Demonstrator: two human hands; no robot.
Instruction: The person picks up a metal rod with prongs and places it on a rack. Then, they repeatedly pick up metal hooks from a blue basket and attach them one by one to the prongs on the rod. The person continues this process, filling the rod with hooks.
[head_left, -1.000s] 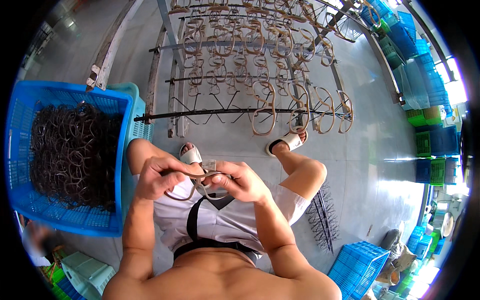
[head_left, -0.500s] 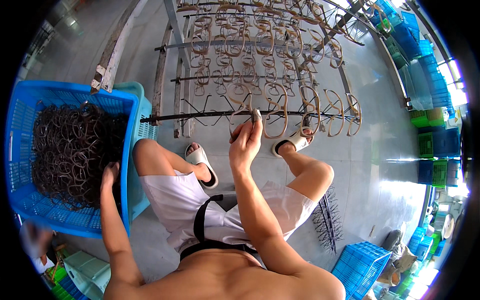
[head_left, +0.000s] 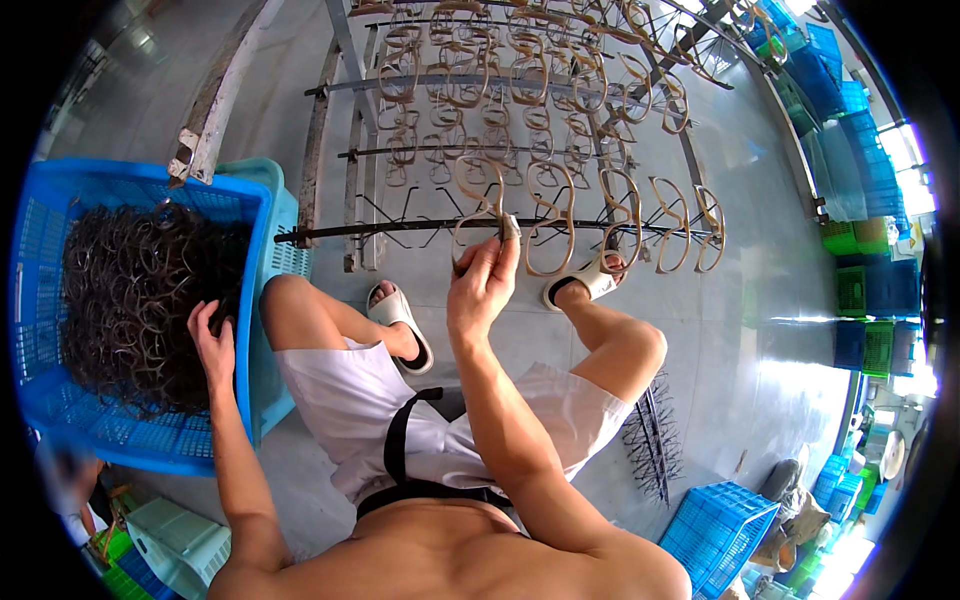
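My right hand [head_left: 482, 285] is raised to the nearest bar of a metal drying rack [head_left: 420, 232] and grips a tan eyeglass frame [head_left: 478, 205] that hangs on it. Several more tan frames hang along the same bar and on the bars behind. My left hand [head_left: 212, 332] reaches into a blue plastic crate [head_left: 245, 300] on my left. Its fingers are down among a heap of dark eyeglass frames [head_left: 140, 300]. Whether it grips one is hidden. I sit with my knees apart, in white shorts and pale sandals.
A bundle of dark metal hooks [head_left: 652, 440] lies on the grey floor by my right knee. Another blue crate [head_left: 715, 520] stands at the lower right. Stacked blue and green crates [head_left: 860, 260] line the right side. Pale green bins [head_left: 175, 540] sit at the lower left.
A second ago both hands held one frame together at my lap. Since then my right hand has gone up to the rack bar and my left hand has gone down into the blue crate.
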